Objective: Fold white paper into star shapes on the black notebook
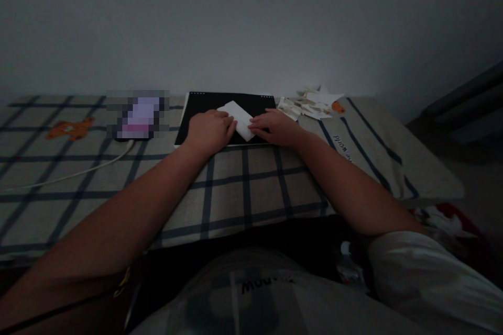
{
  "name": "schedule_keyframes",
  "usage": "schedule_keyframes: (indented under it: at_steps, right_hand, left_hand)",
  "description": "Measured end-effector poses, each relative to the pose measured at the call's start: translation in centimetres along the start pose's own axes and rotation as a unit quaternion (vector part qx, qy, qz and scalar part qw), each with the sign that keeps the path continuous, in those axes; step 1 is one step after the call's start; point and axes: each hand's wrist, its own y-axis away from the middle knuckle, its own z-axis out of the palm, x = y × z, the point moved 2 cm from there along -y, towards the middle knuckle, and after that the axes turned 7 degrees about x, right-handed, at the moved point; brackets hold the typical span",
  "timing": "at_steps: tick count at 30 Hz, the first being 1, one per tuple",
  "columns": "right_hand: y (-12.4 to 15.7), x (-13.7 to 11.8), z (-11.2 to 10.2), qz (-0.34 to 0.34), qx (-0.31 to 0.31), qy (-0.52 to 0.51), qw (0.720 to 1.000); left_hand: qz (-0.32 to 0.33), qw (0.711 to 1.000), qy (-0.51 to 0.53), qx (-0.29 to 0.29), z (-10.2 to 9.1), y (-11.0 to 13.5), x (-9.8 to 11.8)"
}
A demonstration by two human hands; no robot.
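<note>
The white paper [242, 118] lies on a black pad [202, 104], between the left hand [210, 128] and the right hand [278, 126]; these stand apart, fingers at its edges, though whether either pinches it I cannot tell. It should handle light, pliable and easily torn, best held by opposite edges. The checked, cloth-covered desk [228, 191] meets a plain wall [251, 26] in dim light.
</note>
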Motion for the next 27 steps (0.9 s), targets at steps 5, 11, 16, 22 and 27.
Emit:
schedule_keyframes:
  at_steps: [5,11,16,22,27]
  right_hand:
    - [0.0,0.2,0.0,-0.028,0.021,-0.021,0.999]
    - [-0.2,0.9,0.8,-0.042,0.047,-0.048,0.997]
    - [-0.3,1.0,1.4,-0.014,-0.002,-0.005,1.000]
    - [-0.2,0.5,0.9,-0.031,0.011,-0.027,0.999]
    - [-0.2,0.7,0.7,-0.040,0.044,-0.049,0.997]
  left_hand:
    - [0.001,0.999,0.018,0.042,0.4,-0.1,-1.2]
    - [0.000,0.999,0.031,0.009,0.6,-0.2,-1.8]
    - [0.018,0.999,0.042,0.010,1.0,-0.4,-1.7]
    - [0.043,0.998,0.049,-0.003,1.3,-0.4,-2.3]
    - [0.108,0.988,0.109,-0.012,1.5,-0.3,-2.9]
